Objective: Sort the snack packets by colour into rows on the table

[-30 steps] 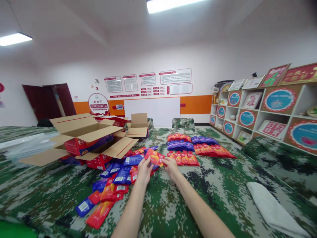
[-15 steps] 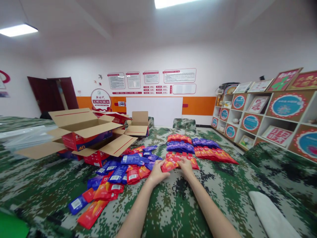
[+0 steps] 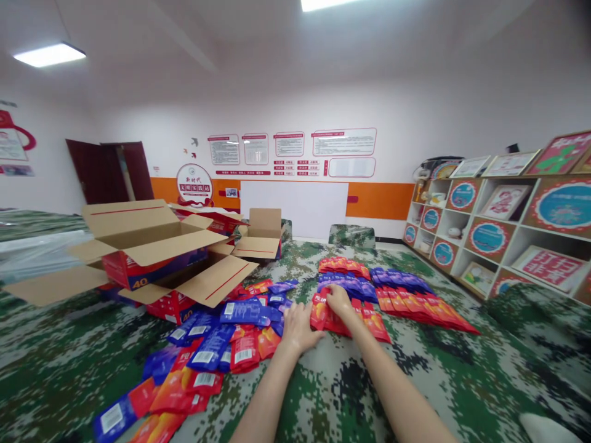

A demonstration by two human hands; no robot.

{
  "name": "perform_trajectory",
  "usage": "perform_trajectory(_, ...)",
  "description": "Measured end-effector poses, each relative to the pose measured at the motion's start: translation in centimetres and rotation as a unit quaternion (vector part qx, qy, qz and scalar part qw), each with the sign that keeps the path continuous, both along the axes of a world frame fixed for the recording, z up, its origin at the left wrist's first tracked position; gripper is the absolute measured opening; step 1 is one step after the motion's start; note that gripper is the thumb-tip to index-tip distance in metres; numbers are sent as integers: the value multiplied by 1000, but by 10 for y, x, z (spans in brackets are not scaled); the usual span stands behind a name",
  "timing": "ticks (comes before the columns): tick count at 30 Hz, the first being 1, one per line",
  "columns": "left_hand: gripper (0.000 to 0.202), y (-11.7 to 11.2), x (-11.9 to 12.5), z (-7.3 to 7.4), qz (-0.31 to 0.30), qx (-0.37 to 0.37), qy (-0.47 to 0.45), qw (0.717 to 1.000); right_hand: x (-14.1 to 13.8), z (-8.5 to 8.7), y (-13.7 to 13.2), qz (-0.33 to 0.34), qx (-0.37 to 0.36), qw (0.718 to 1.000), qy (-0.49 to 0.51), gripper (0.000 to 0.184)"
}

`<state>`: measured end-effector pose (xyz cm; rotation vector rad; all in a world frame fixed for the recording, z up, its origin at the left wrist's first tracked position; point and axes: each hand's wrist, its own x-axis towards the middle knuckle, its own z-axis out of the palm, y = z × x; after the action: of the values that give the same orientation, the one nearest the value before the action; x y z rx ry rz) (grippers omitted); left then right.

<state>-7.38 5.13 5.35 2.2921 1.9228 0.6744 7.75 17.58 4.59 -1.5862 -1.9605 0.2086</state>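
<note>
My right hand (image 3: 340, 301) pinches the upper part of a red packet (image 3: 318, 311) at the left end of a front row of red packets (image 3: 377, 323). Beside it, my left hand (image 3: 297, 329) has its fingers apart and holds nothing I can see; its fingertips are near the loose pile. That pile mixes blue packets (image 3: 212, 348) and red packets (image 3: 245, 349), several with barcodes facing up. Behind the front row lie a purple row (image 3: 367, 290) and a farther red row (image 3: 341, 266). To the right are another purple row (image 3: 401, 280) and a long overlapping red row (image 3: 422, 306).
Open cardboard boxes (image 3: 152, 264) with spread flaps stand stacked at the left, by clear plastic (image 3: 41, 252). A camouflage cloth (image 3: 332, 394) covers the table. Camouflage-covered chairs (image 3: 353, 236) stand beyond it. White shelves (image 3: 501, 243) line the right wall.
The red packet that was between both hands is now at the row's left end, in my right hand only. My left hand has let go and spread its fingers. The view has shifted slightly.
</note>
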Motion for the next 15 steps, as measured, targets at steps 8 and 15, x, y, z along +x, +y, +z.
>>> perform_trajectory(8, 68, 13, -7, -13, -45, -34, 39, 998, -7, -19, 18, 23, -8, 999, -25, 43)
perform_trajectory(15, 29, 8, -38, -8, -52, -28, 105, 993, -17, -21, 22, 3, -28, 999, -36, 38)
